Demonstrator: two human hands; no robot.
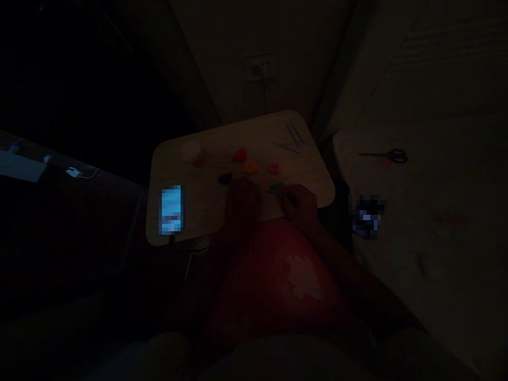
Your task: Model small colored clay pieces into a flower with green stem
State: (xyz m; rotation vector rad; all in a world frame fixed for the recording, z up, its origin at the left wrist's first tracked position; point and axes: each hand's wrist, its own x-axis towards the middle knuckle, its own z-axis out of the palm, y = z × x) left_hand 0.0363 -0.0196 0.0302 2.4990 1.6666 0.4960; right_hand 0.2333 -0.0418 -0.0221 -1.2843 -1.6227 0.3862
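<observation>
1. Your left hand [243, 203] rested knuckles-up on the pale wooden counter [206, 159]; its grip was too dark to tell.
2. Your right hand [299, 203] touched a small green piece [275, 187]; whether it gripped it was unclear.

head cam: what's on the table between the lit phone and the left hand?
Nothing: bare tabletop runs from the phone to the left hand, though the head view is very dark.
</observation>
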